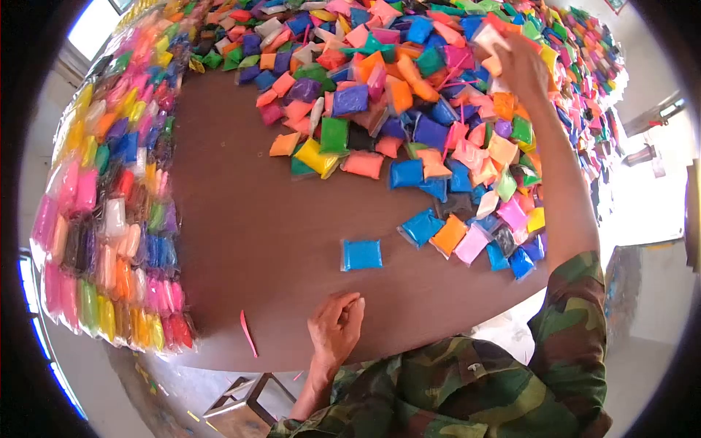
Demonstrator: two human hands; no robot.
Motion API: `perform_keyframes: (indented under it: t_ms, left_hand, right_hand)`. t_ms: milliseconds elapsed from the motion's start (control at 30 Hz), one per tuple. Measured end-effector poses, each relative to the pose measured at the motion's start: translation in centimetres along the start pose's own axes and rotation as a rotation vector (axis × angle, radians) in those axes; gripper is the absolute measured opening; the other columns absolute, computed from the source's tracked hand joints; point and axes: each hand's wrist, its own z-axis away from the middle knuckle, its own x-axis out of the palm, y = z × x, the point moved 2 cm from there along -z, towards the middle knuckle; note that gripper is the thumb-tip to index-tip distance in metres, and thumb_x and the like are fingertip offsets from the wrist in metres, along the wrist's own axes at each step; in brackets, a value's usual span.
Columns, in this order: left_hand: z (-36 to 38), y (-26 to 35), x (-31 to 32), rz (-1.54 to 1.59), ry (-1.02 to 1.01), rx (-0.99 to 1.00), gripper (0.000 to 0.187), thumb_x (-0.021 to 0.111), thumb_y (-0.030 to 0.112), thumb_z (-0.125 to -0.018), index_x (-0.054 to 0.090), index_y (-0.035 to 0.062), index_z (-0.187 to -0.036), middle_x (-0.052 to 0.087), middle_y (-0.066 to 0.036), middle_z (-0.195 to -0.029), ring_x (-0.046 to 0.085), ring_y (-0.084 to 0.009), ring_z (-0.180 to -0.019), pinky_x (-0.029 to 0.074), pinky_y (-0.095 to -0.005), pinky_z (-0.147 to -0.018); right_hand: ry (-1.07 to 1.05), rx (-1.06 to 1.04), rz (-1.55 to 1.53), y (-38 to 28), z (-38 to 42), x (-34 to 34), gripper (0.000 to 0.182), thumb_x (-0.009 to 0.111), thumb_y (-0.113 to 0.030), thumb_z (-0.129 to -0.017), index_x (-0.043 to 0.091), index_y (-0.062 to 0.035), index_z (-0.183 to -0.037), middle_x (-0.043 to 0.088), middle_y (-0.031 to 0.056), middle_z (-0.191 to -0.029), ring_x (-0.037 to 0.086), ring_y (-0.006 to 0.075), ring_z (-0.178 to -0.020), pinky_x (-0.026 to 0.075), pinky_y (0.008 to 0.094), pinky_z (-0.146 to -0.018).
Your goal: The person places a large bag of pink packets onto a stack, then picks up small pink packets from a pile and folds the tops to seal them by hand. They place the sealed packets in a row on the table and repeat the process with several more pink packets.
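Observation:
My left hand (337,326) rests near the table's front edge, its fingers curled together; whether anything is inside them is hidden. Just beyond it a single blue packet (362,255) lies flat on the brown table (241,212). My right hand (517,64) reaches to the far right, over a big heap of coloured packets (350,100). Its fingers are around or on a pale packet (491,40), and blur hides the exact grip. A green packet (334,136) and a yellow packet (315,158) lie at the heap's near left side.
Bundles of wrapped coloured packets (115,217) are stacked along the left side. A pink-red plastic tool (249,333) lies near the front left edge. Below the table stands a metal-framed stool (244,409). More packets (595,87) are piled at the far right.

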Motion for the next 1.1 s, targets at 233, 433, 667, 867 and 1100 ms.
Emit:
perform_keyframes:
  t_ms: [233, 433, 667, 867, 1100]
  left_hand:
    - [0.4, 0.0, 0.0, 0.017, -0.019, -0.102, 0.012, 0.083, 0.004, -0.094, 0.080, 0.0017, -0.105, 0.076, -0.010, -0.087, 0.068, -0.0129, -0.069, 0.054, -0.0267, -0.061]
    - [0.4, 0.5, 0.1, 0.033, 0.017, -0.039, 0.012, 0.082, 0.006, -0.096, 0.080, 0.0012, -0.106, 0.076, -0.008, -0.086, 0.066, -0.0093, -0.071, 0.054, -0.0254, -0.064]
    - [0.5, 0.4, 0.1, 0.043, 0.023, -0.028, 0.012, 0.081, 0.008, -0.098, 0.080, 0.0006, -0.107, 0.076, -0.007, -0.087, 0.066, -0.0083, -0.073, 0.054, -0.0258, -0.066]
    - [0.7, 0.0, 0.3, 0.053, 0.015, -0.070, 0.013, 0.081, 0.009, -0.098, 0.080, 0.0002, -0.107, 0.076, -0.007, -0.087, 0.065, -0.0085, -0.071, 0.053, -0.0264, -0.064]
    - [0.3, 0.1, 0.2, 0.010, 0.032, 0.012, 0.013, 0.082, 0.010, -0.097, 0.080, -0.0002, -0.106, 0.076, -0.010, -0.087, 0.069, -0.0118, -0.072, 0.055, -0.0275, -0.063]
  right_hand:
    - [-0.066, 0.407, -0.042, 6.8, 0.3, -4.6, 0.056, 0.065, -0.056, -0.100, 0.076, -0.0113, -0.132, 0.077, 0.0238, -0.122, 0.074, 0.0422, -0.113, 0.056, 0.0515, -0.097]
    - [0.075, 0.324, -0.143, 5.7, 5.9, -7.5, 0.051, 0.071, -0.050, -0.098, 0.079, -0.0091, -0.127, 0.078, 0.0246, -0.115, 0.076, 0.0377, -0.105, 0.058, 0.0471, -0.092]
    - [-0.131, 0.381, -0.067, 3.2, 9.8, -10.0, 0.060, 0.073, -0.045, -0.097, 0.068, -0.0102, -0.146, 0.082, 0.0148, -0.112, 0.078, 0.0343, -0.098, 0.059, 0.0473, -0.087]
    - [-0.031, 0.304, -0.178, 0.5, 11.4, -11.2, 0.057, 0.074, -0.047, -0.100, 0.071, -0.0106, -0.144, 0.081, 0.0146, -0.116, 0.078, 0.0329, -0.099, 0.060, 0.0450, -0.086]
    - [0.020, 0.113, -0.228, -5.2, 14.1, -12.1, 0.037, 0.081, -0.035, -0.094, 0.080, -0.0110, -0.122, 0.076, 0.0141, -0.126, 0.070, 0.0342, -0.120, 0.056, 0.0475, -0.101]
